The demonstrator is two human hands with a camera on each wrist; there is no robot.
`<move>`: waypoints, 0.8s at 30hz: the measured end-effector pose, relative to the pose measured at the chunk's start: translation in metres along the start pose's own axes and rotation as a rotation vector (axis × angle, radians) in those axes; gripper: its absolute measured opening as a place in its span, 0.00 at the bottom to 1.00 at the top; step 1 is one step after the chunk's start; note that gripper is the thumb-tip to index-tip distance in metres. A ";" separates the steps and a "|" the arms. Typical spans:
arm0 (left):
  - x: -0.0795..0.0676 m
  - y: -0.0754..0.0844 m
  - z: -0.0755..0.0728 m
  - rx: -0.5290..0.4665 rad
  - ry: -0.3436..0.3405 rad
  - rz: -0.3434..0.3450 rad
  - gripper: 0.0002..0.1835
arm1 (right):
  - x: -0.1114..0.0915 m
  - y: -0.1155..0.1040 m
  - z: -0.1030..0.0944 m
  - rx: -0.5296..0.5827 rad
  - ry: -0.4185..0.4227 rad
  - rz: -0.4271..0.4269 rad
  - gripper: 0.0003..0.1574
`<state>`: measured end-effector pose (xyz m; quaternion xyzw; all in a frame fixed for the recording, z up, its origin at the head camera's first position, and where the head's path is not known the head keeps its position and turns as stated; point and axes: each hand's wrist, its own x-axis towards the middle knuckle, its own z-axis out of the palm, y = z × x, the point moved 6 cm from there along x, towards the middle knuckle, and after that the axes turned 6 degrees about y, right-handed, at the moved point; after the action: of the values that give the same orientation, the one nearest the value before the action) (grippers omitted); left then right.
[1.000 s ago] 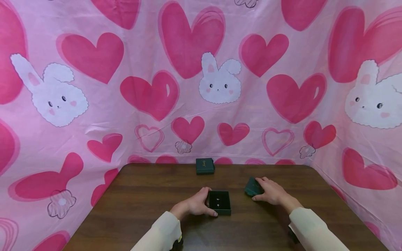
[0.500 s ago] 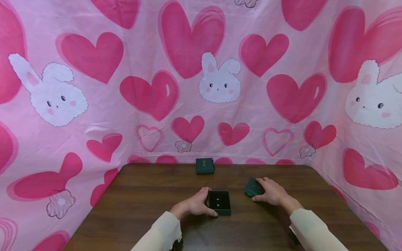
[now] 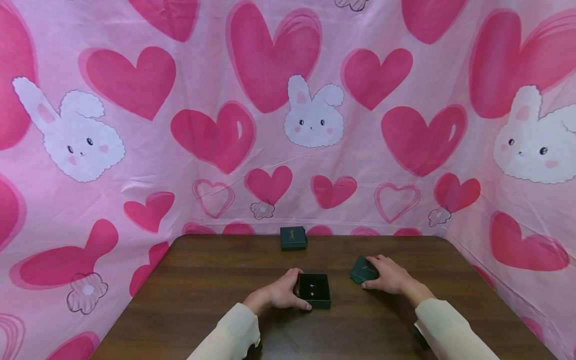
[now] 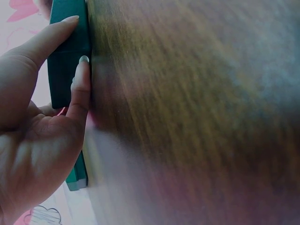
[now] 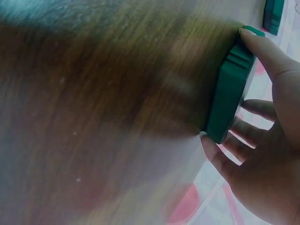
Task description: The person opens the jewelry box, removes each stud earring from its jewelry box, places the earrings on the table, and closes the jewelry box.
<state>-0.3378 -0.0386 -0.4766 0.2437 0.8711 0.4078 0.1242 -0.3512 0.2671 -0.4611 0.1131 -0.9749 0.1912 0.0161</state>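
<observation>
Two tiny silvery ornaments (image 3: 312, 294) could be jolted out of place if the open green box (image 3: 321, 304) on the tabletop (image 3: 216, 265), clasped along its left side by the left grip (image 3: 282, 292), were knocked by the gold-marked green lid (image 3: 362, 270) pinched in the right grip (image 3: 392, 276).

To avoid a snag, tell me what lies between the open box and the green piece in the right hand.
The head view shows only bare tabletop between the open box and green piece.
</observation>
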 end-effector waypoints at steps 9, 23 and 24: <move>-0.001 0.000 0.000 -0.003 0.003 0.003 0.39 | 0.000 -0.003 -0.001 -0.003 -0.020 0.009 0.57; -0.001 0.000 -0.002 0.005 -0.010 -0.002 0.39 | -0.001 -0.009 0.000 -0.046 -0.016 -0.009 0.55; -0.001 0.000 -0.002 0.005 -0.010 -0.002 0.38 | -0.002 -0.010 -0.001 -0.054 -0.013 -0.013 0.55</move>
<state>-0.3376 -0.0404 -0.4757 0.2451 0.8719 0.4041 0.1281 -0.3474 0.2587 -0.4567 0.1204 -0.9790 0.1638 0.0142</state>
